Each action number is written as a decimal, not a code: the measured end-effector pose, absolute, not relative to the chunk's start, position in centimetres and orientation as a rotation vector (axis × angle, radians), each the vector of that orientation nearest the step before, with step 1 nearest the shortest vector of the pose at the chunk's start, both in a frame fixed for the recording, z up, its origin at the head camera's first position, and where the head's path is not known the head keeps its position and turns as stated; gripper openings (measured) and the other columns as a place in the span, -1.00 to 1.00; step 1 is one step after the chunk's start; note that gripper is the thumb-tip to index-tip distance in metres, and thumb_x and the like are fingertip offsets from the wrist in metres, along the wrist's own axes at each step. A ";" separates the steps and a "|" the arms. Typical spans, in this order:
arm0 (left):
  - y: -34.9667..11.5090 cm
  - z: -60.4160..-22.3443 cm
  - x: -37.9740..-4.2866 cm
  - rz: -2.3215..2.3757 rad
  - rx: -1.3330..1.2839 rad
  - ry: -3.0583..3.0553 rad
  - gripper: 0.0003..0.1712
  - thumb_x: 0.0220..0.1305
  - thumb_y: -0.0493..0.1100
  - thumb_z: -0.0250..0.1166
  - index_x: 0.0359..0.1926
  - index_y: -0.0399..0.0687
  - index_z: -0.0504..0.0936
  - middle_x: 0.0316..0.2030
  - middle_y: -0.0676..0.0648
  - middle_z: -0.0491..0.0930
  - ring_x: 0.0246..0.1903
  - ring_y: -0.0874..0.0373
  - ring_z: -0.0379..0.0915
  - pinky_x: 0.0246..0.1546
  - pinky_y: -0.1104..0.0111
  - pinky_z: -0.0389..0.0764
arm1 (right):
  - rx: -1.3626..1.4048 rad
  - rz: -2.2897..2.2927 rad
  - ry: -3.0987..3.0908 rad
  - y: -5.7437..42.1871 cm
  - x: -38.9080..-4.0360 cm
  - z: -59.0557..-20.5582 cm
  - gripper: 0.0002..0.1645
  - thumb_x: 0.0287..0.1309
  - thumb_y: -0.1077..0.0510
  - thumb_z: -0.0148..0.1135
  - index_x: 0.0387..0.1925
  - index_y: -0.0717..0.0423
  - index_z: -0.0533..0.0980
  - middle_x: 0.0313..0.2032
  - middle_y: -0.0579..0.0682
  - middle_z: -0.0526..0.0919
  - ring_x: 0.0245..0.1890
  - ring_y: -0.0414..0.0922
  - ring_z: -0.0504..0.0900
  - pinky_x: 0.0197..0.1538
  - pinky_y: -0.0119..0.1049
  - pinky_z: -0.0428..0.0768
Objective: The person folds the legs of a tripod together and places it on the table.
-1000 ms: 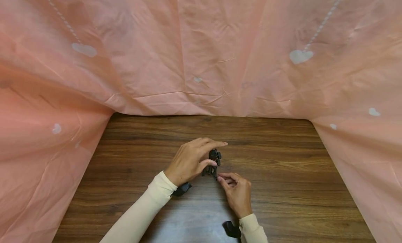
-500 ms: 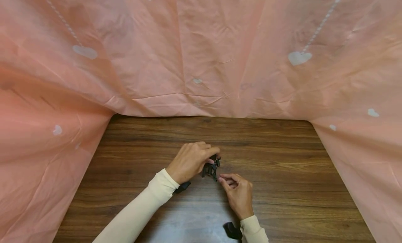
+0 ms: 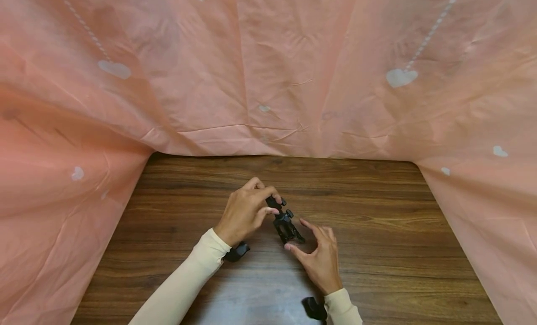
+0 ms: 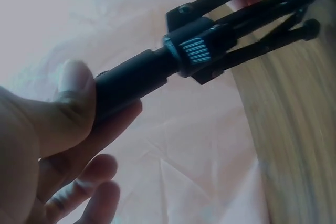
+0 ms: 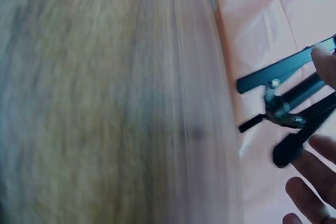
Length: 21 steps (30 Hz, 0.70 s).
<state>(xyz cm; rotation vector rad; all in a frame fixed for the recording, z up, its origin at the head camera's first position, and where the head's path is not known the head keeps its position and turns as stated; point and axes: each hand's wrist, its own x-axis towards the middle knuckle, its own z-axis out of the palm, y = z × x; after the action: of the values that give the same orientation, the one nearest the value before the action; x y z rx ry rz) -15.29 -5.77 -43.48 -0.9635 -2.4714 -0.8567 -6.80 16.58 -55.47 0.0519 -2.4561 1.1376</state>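
Observation:
A small black tripod (image 3: 285,226) is held tilted over the table, its legs toward the person's right. The left hand (image 3: 242,214) pinches its upper end between thumb and fingers. In the left wrist view the tripod's post (image 4: 131,82) leads to a ribbed collar (image 4: 195,50) and several narrow legs, slightly spread. The right hand (image 3: 322,257) is at the leg ends with thumb and forefinger spread apart on either side. In the right wrist view its thumb (image 5: 324,64) overlaps one leg (image 5: 278,73), and its other fingers lie close by another leg's rounded foot (image 5: 286,153).
The brown wood-grain table (image 3: 377,213) lies beneath both hands. Pink cloth (image 3: 268,82) with white hearts hangs behind it and on both sides. A black device sits at the left wrist (image 3: 237,252) and another at the right wrist (image 3: 313,308).
The tripod has swung from nearly straight to a slant, its top now up and left. The left hand has shifted slightly left with it. The right thumb and forefinger, earlier together, have spread apart.

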 end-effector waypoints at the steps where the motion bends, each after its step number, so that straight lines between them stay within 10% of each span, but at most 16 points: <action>1: -5.9 -43.5 -15.2 -0.894 -0.936 -2.476 -0.72 0.12 0.00 0.60 -0.15 0.21 0.75 -0.25 0.07 0.59 -0.38 0.32 0.53 -0.44 0.37 0.60 | 0.063 1.139 -2.476 16.6 -6.8 -55.4 -0.03 -0.31 -0.07 0.85 0.26 -0.07 0.67 0.08 -0.03 0.80 0.05 -0.05 0.54 0.17 -0.04 0.35; 21: -8.6 -43.1 -14.6 -1.361 -0.760 -2.404 -0.73 0.10 -0.10 0.64 -0.18 0.15 0.76 -0.26 0.09 0.65 -0.30 0.26 0.51 -0.36 0.40 0.62 | 0.211 1.231 -2.479 17.0 -7.4 -54.2 -0.07 -0.26 0.05 0.85 0.27 -0.11 0.66 0.06 -0.13 0.78 0.02 -0.22 0.56 0.12 -0.32 0.47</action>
<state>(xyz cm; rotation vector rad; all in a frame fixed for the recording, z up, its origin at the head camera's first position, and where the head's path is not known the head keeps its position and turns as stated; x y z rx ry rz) -14.56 -8.63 -43.08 -0.7598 -2.4043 -1.3611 -7.43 16.97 -54.23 0.2115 -2.4786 1.2314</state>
